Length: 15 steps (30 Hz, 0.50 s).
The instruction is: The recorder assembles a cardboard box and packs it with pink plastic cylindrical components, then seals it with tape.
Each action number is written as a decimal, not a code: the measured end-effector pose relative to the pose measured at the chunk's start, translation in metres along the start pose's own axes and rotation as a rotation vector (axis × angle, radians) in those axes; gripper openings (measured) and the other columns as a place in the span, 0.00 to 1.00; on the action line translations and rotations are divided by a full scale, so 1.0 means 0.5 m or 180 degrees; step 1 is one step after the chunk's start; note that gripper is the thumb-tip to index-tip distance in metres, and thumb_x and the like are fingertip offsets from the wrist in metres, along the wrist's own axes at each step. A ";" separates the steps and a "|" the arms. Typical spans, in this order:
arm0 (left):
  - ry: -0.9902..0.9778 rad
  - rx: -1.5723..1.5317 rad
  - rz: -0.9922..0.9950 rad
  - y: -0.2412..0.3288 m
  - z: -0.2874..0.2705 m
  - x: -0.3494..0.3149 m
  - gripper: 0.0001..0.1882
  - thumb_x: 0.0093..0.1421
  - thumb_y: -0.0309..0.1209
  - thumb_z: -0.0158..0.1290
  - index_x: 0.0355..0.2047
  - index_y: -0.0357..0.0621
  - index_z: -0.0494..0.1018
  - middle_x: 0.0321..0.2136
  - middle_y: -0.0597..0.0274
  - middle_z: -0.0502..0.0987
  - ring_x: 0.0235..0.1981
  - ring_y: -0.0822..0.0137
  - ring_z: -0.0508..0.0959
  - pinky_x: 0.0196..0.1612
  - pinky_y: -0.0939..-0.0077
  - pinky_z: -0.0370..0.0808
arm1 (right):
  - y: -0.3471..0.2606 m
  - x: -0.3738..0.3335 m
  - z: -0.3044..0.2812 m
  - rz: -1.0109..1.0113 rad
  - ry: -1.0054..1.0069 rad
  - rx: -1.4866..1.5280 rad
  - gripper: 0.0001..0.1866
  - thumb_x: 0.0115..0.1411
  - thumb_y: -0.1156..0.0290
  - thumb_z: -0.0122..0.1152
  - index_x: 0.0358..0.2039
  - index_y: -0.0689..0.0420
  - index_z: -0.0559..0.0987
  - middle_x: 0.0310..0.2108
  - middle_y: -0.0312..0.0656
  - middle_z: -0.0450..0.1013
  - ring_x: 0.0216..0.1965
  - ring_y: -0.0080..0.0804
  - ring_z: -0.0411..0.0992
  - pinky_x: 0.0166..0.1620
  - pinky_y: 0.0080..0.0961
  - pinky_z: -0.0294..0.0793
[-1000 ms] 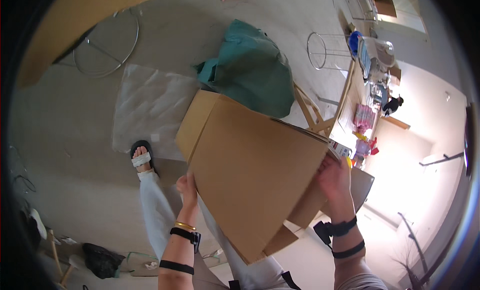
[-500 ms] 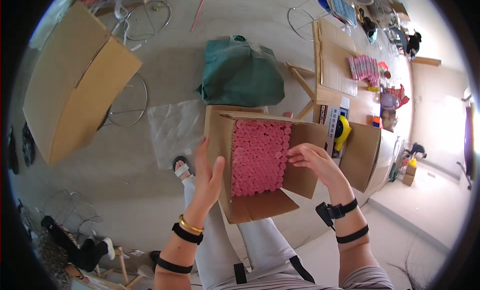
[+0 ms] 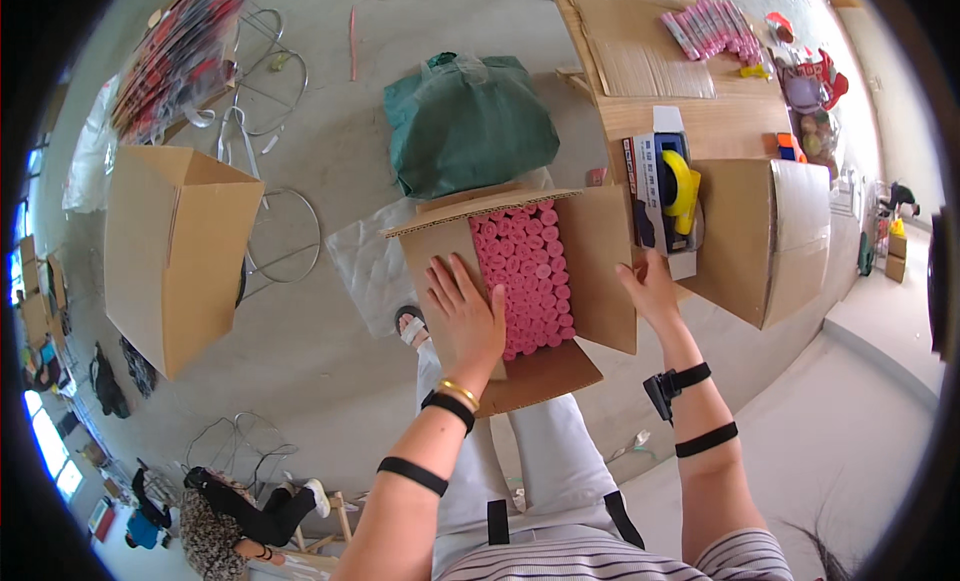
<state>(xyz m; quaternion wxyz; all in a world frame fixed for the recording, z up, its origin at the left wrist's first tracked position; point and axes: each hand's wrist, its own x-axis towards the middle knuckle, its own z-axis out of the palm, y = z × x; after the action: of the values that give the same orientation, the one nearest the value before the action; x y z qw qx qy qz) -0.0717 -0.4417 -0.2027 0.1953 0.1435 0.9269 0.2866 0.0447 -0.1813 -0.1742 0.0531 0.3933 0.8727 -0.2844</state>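
Flat and unclamped, fingers extended, our left hand (image 3: 465,316) lay on the left flap (image 3: 428,271) of an open brown corrugated-cardboard carton (image 3: 545,381). Our right hand (image 3: 655,293) had thumb and fingers bent at the outer edge of that carton's right flap (image 3: 605,271); whether they pinched it, we could not tell.

Entries, left to right, as we found them:

- One stack of flat red-and-black packages (image 3: 180,66), at upper left.
- One tall brown cardboard box (image 3: 185,256), standing below that stack.
- One seated person in a speckled top (image 3: 210,526), at lower left.
- One clear, crinkled plastic sheet (image 3: 365,271), spread on the grey floor.
- One bulky dark-green bag (image 3: 470,131), just beyond the carton.
- Pink cylindrical rolls (image 3: 520,271), packed end-up inside the carton, which was in front of our legs, between our hands.
- One pale wooden table (image 3: 740,111), bearing a brown flattened cardboard sheet (image 3: 640,51) and a row of pink slim packets (image 3: 712,29).
- One yellow plastic tool (image 3: 682,191), its kind unclear, near our right hand.
- One brown cardboard case (image 3: 735,231), open toward us, at far right.
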 end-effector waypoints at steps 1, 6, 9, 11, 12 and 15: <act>-0.0040 0.0404 0.0064 -0.005 0.018 0.001 0.43 0.65 0.49 0.42 0.67 0.32 0.39 0.66 0.30 0.38 0.68 0.34 0.40 0.67 0.45 0.39 | -0.023 -0.002 0.002 0.0028 -0.0015 0.0043 0.18 0.57 0.59 0.63 0.36 0.59 0.68 0.21 0.41 0.68 0.22 0.37 0.68 0.28 0.33 0.67; -0.0387 0.1405 0.0268 -0.027 0.059 0.015 0.47 0.63 0.55 0.42 0.68 0.33 0.39 0.66 0.29 0.32 0.68 0.34 0.32 0.65 0.37 0.33 | -0.123 -0.033 0.016 -0.0347 -0.0594 -0.0204 0.14 0.57 0.63 0.56 0.39 0.57 0.71 0.27 0.53 0.73 0.32 0.54 0.73 0.34 0.43 0.70; -0.0421 0.1557 0.0179 -0.026 0.066 0.021 0.47 0.63 0.57 0.41 0.68 0.33 0.40 0.66 0.28 0.32 0.68 0.34 0.31 0.65 0.37 0.32 | -0.172 -0.043 0.031 -0.0506 -0.0820 -0.0273 0.14 0.57 0.64 0.56 0.40 0.57 0.72 0.27 0.51 0.75 0.32 0.53 0.74 0.34 0.46 0.71; -0.0437 0.1726 0.0149 -0.024 0.073 0.024 0.47 0.62 0.60 0.39 0.68 0.35 0.41 0.67 0.29 0.33 0.68 0.34 0.33 0.65 0.37 0.33 | -0.191 -0.050 0.059 -0.0702 -0.0861 -0.0313 0.12 0.55 0.65 0.57 0.37 0.57 0.72 0.26 0.49 0.76 0.30 0.52 0.74 0.34 0.45 0.72; -0.0445 0.1885 0.0104 -0.024 0.078 0.024 0.48 0.61 0.62 0.38 0.68 0.38 0.42 0.67 0.31 0.35 0.68 0.35 0.34 0.65 0.36 0.34 | -0.202 -0.052 0.079 -0.0697 -0.0865 -0.0312 0.12 0.55 0.65 0.57 0.37 0.57 0.72 0.26 0.49 0.76 0.30 0.52 0.74 0.34 0.45 0.72; -0.0676 0.1856 -0.0009 -0.022 0.068 0.030 0.49 0.60 0.56 0.43 0.68 0.34 0.39 0.66 0.27 0.30 0.67 0.32 0.30 0.64 0.34 0.31 | -0.249 -0.055 0.147 -0.0820 -0.0955 -0.0542 0.10 0.54 0.66 0.58 0.34 0.57 0.73 0.25 0.49 0.76 0.29 0.49 0.76 0.33 0.43 0.74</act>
<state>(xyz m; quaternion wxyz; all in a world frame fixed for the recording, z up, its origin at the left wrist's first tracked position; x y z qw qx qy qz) -0.0713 -0.4287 -0.2390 0.2421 0.2213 0.9446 -0.0083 -0.0351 -0.3046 -0.1700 0.1785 0.2259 0.9189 -0.2695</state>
